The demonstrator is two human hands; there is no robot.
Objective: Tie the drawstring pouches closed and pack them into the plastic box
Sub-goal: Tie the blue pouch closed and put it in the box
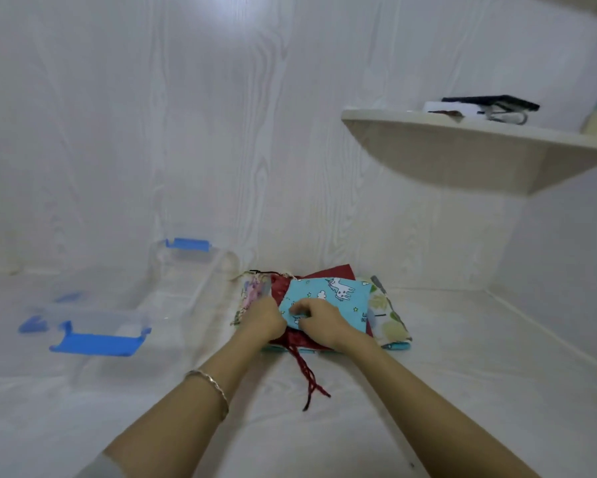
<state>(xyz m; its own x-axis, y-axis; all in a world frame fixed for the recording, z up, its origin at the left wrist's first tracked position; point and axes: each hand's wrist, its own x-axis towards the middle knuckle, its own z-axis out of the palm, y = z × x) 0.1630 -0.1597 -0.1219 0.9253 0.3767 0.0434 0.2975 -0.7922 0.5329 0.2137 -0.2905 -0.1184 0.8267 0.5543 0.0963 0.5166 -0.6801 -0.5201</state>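
Head view: my right hand (pixel 319 320) pinches the blue unicorn pouch (pixel 340 293) atop a flat fabric pile (pixel 390 319). My left hand (pixel 264 317) lies on the pile just beside it, grip unclear. A dark red cord (pixel 310 384) trails toward me. The clear plastic box (pixel 190 267) stands left on the pale woodgrain worktop (pixel 324 443).

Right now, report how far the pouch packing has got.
Done: the lid lies off the clear plastic box. In hand: the right hand pinches the blue unicorn pouch atop the pile, the left hand at its edge. Left: no pouch shows in the box; the drawstring of the red pouch trails loose.
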